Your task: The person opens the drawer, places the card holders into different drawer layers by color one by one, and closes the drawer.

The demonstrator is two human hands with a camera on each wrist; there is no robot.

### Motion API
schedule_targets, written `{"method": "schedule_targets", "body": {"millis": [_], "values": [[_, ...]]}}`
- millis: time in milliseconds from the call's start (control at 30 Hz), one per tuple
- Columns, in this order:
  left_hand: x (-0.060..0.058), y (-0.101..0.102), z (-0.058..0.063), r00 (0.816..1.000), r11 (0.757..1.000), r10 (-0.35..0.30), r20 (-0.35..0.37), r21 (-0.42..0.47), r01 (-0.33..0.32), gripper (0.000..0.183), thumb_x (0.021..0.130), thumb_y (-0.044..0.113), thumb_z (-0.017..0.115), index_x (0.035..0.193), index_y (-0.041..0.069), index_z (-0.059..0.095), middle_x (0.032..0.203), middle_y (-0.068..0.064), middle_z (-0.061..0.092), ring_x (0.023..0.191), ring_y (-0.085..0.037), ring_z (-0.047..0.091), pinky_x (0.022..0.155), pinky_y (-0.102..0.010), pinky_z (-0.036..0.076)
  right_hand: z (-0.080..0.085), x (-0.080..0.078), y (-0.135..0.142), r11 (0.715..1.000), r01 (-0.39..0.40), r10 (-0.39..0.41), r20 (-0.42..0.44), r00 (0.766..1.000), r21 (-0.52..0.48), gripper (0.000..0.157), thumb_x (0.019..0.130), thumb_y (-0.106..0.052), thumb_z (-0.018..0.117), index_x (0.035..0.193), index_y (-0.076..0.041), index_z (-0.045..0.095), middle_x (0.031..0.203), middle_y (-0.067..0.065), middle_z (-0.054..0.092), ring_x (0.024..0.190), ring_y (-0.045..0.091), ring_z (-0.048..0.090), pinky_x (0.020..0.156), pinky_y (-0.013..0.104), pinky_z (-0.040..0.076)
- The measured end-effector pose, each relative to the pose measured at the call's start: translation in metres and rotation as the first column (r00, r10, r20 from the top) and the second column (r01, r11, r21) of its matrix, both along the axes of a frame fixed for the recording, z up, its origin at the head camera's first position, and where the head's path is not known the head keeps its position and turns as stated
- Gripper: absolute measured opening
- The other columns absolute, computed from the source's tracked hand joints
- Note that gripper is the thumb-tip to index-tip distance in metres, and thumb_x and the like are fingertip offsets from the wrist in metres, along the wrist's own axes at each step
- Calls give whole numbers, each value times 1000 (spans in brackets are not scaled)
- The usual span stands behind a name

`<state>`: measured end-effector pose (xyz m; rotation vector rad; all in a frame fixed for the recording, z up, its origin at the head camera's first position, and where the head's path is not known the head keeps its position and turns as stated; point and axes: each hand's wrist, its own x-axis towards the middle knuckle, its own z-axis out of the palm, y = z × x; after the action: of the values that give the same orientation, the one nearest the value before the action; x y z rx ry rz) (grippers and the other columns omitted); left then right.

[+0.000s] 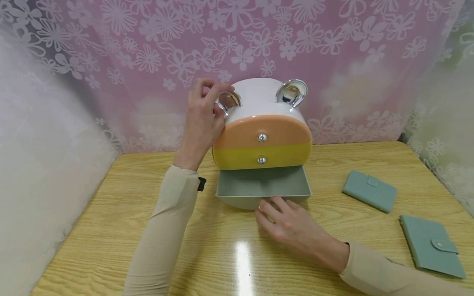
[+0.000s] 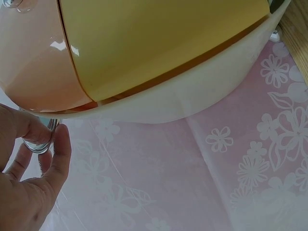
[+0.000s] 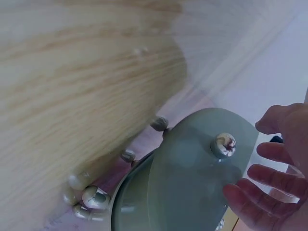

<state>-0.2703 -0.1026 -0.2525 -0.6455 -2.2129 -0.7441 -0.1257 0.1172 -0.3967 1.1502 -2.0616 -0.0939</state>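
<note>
A rounded white drawer box (image 1: 257,92) stands on the table with two shiny silver ears and orange, yellow and grey-green drawers. The orange drawer (image 1: 240,133) and yellow drawer (image 1: 237,158) are closed. Pulled out at the bottom is the grey-green drawer (image 1: 237,202), and nothing shows inside it. My left hand (image 1: 204,113) grips the left silver ear (image 2: 38,144) between thumb and fingers. At the grey-green drawer's front edge is my right hand (image 1: 286,222), fingers loosely bent. In the right wrist view its fingers are apart from the silver knob (image 3: 224,145).
Two teal snap-closed wallets lie at the right: a smaller wallet (image 1: 370,191) and a larger wallet (image 1: 431,246) nearer the front. A pink flowered curtain (image 1: 166,61) hangs behind the wooden table (image 1: 111,230). Silver ball feet (image 3: 96,197) show under the box.
</note>
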Motion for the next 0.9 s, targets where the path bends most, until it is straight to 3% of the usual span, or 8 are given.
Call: {"method": "schedule_targets", "body": {"millis": [233,467,900], "values": [[0,0,-1,1000,1000,6,1,-2,-6,43,88,-6,53,121,16,70,122,-14,50,107,-31,50,96,-42,43,8,2,2,998,-17,16,-19,1000,-66,33,107,-22,42,104,-10,73,103,8,70,87,24,65,68,31,59],[0,-1,-1,1000,1000,17,2,-11,-17,44,89,-7,53,122,17,70,122,-13,50,106,-32,50,96,-42,43,16,3,6,990,-14,7,-52,999,-141,32,104,-25,48,105,-8,75,100,9,71,81,26,65,63,33,58],[-1,-1,0,1000,1000,8,-8,-4,-8,44,88,-7,52,121,16,71,122,-14,51,105,-32,51,95,-41,43,30,4,20,974,26,-33,-26,999,-224,33,103,-31,50,103,-8,74,97,12,72,79,31,68,65,39,60]]}}
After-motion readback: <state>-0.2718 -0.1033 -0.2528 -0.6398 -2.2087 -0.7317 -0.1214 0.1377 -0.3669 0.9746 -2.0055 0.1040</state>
